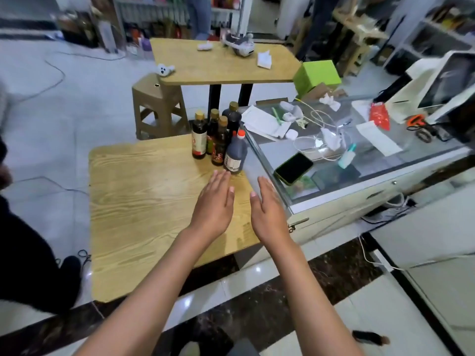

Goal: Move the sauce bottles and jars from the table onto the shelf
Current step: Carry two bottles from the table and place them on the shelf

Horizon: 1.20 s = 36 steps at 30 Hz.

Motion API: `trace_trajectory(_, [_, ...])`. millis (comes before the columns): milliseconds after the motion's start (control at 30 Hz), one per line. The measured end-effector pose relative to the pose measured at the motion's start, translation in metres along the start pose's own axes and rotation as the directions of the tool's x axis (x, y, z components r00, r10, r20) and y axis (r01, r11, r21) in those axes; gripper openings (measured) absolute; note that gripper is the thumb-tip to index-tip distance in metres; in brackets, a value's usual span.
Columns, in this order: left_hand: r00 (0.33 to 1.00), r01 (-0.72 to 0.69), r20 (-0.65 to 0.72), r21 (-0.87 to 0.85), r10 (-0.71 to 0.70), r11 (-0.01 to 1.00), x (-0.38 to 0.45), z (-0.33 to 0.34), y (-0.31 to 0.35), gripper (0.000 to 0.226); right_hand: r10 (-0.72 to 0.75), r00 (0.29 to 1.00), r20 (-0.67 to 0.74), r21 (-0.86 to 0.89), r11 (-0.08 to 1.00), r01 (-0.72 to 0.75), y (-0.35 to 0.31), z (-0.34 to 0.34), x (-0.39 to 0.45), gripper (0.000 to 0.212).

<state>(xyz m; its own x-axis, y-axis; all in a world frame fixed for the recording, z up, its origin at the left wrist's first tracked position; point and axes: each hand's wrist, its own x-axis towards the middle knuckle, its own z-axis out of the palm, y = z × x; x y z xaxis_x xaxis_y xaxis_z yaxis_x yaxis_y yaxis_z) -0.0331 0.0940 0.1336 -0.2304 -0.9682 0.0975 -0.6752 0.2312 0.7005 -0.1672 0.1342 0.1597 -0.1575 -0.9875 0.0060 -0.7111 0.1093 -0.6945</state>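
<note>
Fingers (221, 178) straight above grainy wooden table (144, 201)

Both hands, left hand (214, 201) and right hand (267, 210), hover flat over the light wooden table (144, 206), near five dark glass sauce bottles (218, 140) clustered at its far corner.

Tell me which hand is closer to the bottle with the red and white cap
Left. The left hand reaches toward the red-and-white-capped bottle, its fingertips just short of the base. The right hand lies farther back and to the bottle's right, beside the glass counter.
</note>
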Motion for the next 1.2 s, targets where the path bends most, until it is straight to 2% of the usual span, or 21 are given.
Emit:
trace_trajectory(200, [0.958,0.275,-0.046,-0.149,-0.284,0.950,0.074,0.007,-0.035,0.042,0.087,0.994,0.069,0.174,0.980,-0.098,0.009,0.026,0.086,0.050])
trace_trajectory(367, [0.926,0.377,-0.029,-0.007,-0.377,0.926,0.162,0.012,-0.065,0.047,0.199,0.976,0.091,0.338,0.915,-0.218,0.018,0.039,0.177,0.048])
trace_trajectory(467, [0.866,0.500,-0.017,0.003,-0.500,0.866,0.211,0.010,-0.083,0.043,0.335,0.941,0.044,0.419,0.849,-0.322,0.021,0.044,0.233,0.040])
trace_trajectory(533, [0.810,0.581,-0.049,-0.058,-0.584,0.812,0.242,0.011,-0.094,0.042,0.414,0.909,0.036,0.450,0.806,-0.385,0.025,0.050,0.268,0.033])
trace_trajectory(633, [0.763,0.621,-0.104,-0.156,-0.638,0.768,0.271,0.015,-0.106,0.047,0.467,0.883,0.049,0.443,0.782,-0.438,0.032,0.058,0.301,0.043])
trace_trajectory(767, [0.732,0.603,-0.238,-0.209,-0.638,0.770,0.308,0.012,-0.115,0.062,0.481,0.870,0.104,0.390,0.785,-0.481,0.049,0.076,0.327,0.040])
trace_trajectory(867, [0.777,0.546,-0.291,-0.131,-0.559,0.827,0.331,0.008,-0.121,0.060,0.439,0.894,0.089,0.409,0.802,-0.434,0.067,0.085,0.332,0.033])
trace_trajectory(1033, [0.879,0.420,-0.229,-0.041,-0.418,0.907,0.348,0.009,-0.126,0.050,0.376,0.914,0.155,0.400,0.822,-0.406,0.076,0.084,0.341,0.028])
trace_trajectory(1200, [0.860,0.483,-0.229,0.081,-0.456,0.872,0.331,0.001,-0.132,0.036,0.322,0.936,0.145,0.429,0.831,-0.352,0.081,0.081,0.333,0.024])
